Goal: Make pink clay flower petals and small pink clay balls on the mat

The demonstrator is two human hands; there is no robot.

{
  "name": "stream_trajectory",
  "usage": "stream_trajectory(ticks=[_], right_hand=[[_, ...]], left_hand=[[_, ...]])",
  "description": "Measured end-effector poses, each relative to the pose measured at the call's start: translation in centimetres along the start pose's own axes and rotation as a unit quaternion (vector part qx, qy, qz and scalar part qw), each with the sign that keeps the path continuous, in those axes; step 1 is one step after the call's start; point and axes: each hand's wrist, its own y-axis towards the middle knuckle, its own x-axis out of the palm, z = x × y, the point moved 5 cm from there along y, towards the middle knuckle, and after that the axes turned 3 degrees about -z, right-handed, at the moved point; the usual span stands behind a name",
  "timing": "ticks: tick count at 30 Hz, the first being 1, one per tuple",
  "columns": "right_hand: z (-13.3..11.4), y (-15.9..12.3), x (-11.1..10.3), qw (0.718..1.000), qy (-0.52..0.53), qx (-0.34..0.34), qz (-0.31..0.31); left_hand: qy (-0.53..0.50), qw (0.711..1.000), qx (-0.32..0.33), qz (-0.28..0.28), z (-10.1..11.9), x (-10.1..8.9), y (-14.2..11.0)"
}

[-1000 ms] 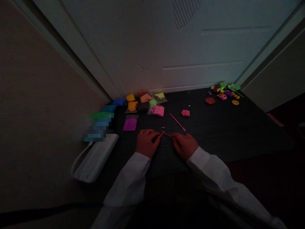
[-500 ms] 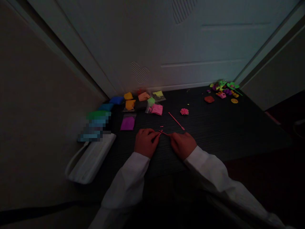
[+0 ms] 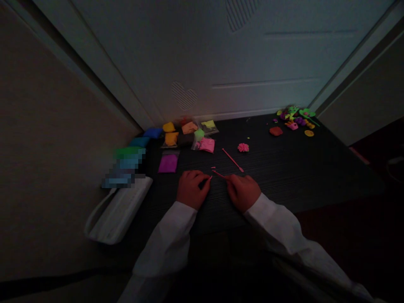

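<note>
My left hand [image 3: 193, 189] pinches a small strip of pink clay [image 3: 211, 178] between thumb and forefinger, low over the dark table. Facing it, my right hand [image 3: 243, 192] grips a thin pink clay tool [image 3: 219, 173], its tip pointing left and slightly away from the strip. Just beyond the tips lies a short pink clay piece [image 3: 213, 167]. A second pink clay tool [image 3: 232, 160] rests slantwise on the table beyond my right hand. Past it sits a ruffled pink clay flower [image 3: 243, 147].
Bags of coloured clay line the back left, among them a purple bag [image 3: 168, 163] and a pink bag [image 3: 206, 145]. A white power strip [image 3: 121, 214] lies at left. Small clay models [image 3: 296, 118] cluster back right, near a reddish-brown clay piece [image 3: 275, 131]. A white door [image 3: 202, 54] stands behind.
The tool in my right hand has drawn away from the clay strip in my left; before, the two crossed. My left hand has barely moved, and the table items lie as before.
</note>
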Motion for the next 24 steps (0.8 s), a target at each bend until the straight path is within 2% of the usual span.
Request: stream_trajectory(ticks=[5, 24], right_hand=[[0.0, 0.0, 0.0, 1.000, 0.021, -0.014, 0.014], [2.0, 0.1, -0.1, 0.991, 0.057, 0.106, 0.054]], left_hand=[[-0.004, 1.000, -0.013, 0.010, 0.0, -0.2, 0.0], [-0.008, 1.000, -0.015, 0.004, -0.1, -0.2, 0.1]])
